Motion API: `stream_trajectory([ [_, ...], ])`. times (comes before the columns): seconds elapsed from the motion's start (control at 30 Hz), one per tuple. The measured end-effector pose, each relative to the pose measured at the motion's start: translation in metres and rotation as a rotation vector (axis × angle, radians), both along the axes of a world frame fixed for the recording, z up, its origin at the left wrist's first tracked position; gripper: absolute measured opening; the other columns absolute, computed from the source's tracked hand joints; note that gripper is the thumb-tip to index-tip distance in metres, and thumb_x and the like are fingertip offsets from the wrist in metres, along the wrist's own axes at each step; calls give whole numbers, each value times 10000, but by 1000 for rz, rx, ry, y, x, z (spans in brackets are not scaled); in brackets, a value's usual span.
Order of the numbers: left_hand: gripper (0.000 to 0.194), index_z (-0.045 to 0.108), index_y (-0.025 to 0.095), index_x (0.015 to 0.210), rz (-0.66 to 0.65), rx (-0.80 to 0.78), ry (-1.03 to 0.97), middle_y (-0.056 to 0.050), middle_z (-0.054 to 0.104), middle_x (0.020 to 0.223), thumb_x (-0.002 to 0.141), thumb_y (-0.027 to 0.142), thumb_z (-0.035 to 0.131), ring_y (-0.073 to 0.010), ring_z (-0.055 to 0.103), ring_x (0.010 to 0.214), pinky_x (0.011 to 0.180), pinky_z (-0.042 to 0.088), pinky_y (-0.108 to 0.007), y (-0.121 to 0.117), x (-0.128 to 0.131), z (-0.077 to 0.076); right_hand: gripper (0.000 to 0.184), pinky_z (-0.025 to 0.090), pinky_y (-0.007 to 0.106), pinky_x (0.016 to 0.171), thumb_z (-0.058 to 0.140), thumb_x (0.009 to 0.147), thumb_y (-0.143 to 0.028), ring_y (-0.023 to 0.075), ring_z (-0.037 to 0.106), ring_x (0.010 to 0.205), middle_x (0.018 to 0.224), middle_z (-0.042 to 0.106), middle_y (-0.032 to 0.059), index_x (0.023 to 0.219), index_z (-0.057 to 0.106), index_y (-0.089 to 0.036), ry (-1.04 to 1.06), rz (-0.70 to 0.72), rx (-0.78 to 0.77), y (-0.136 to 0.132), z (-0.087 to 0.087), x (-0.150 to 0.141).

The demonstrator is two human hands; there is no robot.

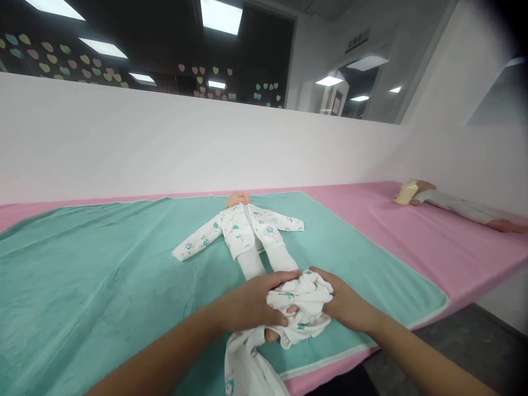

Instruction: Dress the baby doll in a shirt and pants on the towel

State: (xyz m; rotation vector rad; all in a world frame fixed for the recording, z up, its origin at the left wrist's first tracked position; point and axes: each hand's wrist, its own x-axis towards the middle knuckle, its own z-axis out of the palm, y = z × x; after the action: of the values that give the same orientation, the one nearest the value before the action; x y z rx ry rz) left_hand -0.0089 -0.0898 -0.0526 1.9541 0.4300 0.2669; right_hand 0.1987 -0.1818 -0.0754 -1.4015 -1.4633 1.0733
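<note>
A baby doll [238, 199] lies on its back on a teal blanket [124, 275], its head toward the wall. It wears a white printed jacket [239, 228], open at the front, and plain white leggings [251, 263]. My left hand [256, 300] and my right hand [346, 302] are closed on either side of bunched white printed baby trousers [303, 297] at the doll's feet. One part of the trousers hangs toward me. Skin-coloured bits of the doll's feet show in and below the bunch; the rest of them is hidden.
Under the blanket is a pink-covered table [346, 203], with its edge at front right. At the far right lies another doll [457, 206] beside a pale yellow object [406, 192]. A white wall [185, 143] with windows above stands behind.
</note>
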Motion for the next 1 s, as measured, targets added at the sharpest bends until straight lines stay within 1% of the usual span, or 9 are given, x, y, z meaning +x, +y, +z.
stream_trajectory([
  [0.13, 632, 425, 297, 1359, 23, 61, -2, -25, 502, 1352, 759, 354, 618, -280, 486, 1181, 999, 359, -419, -3, 1, 0, 196, 405, 249, 642, 659, 682, -180, 155, 527, 751, 801, 570, -21, 841, 545, -196, 91, -60, 9, 5, -11, 8],
  [0.2, 626, 422, 292, 1362, 25, 79, -15, -25, 475, 1375, 766, 338, 609, -282, 462, 1206, 1009, 349, -419, -2, 1, -3, 323, 427, 260, 676, 626, 689, -145, 167, 555, 801, 882, 600, -17, 994, 563, -235, 137, -105, 6, 7, -12, 7],
  [0.3, 563, 474, 272, 1324, 11, 37, -76, -34, 501, 1349, 774, 271, 593, -275, 477, 1188, 989, 370, -408, 1, 2, -8, 492, 439, 312, 816, 585, 714, -130, 211, 561, 988, 1071, 608, 6, 1179, 532, -281, 197, -103, 4, 8, -9, 5],
  [0.37, 488, 522, 263, 1273, 31, -22, -138, -31, 561, 1275, 788, 251, 578, -260, 517, 1134, 949, 401, -385, 3, 4, -11, 482, 424, 338, 869, 581, 735, -150, 235, 542, 1058, 1124, 606, 22, 1199, 543, -273, 230, -89, -11, 9, -9, 7],
  [0.47, 407, 566, 254, 1202, 147, -81, -208, -24, 617, 1175, 796, 274, 584, -248, 556, 1057, 882, 426, -348, 7, 6, -17, 451, 424, 360, 860, 590, 778, -215, 243, 566, 1019, 1117, 623, 40, 1224, 537, -260, 305, -74, -45, 12, -11, 15],
  [0.6, 305, 628, 196, 1026, 258, -134, -175, -39, 656, 990, 780, 376, 615, -236, 586, 920, 786, 435, -325, 15, 6, -18, 392, 426, 371, 847, 595, 828, -338, 231, 592, 931, 1053, 645, 68, 1198, 562, -214, 339, 3, -57, 15, -16, 26],
  [0.83, 316, 621, 155, 962, 187, -528, -238, -57, 623, 868, 804, 426, 583, -160, 561, 748, 658, 419, -267, 24, -4, -10, 283, 437, 310, 783, 588, 830, -310, 204, 604, 864, 990, 656, 69, 1086, 614, -193, 568, 8, -62, 32, -26, 30],
  [0.9, 321, 624, 159, 947, 186, -511, -207, -54, 621, 846, 813, 444, 562, -149, 552, 724, 641, 405, -258, 26, -5, -9, 260, 442, 295, 753, 614, 794, -261, 199, 604, 836, 950, 658, 59, 1045, 624, -192, 596, -27, -55, 38, -27, 30],
  [1.0, 277, 629, 176, 900, 204, -342, -133, -20, 606, 808, 794, 429, 587, -125, 516, 694, 621, 375, -238, 28, -3, -11, 241, 445, 296, 744, 624, 744, -192, 188, 597, 801, 887, 653, 38, 985, 624, -193, 584, -62, -77, 47, -29, 30],
])
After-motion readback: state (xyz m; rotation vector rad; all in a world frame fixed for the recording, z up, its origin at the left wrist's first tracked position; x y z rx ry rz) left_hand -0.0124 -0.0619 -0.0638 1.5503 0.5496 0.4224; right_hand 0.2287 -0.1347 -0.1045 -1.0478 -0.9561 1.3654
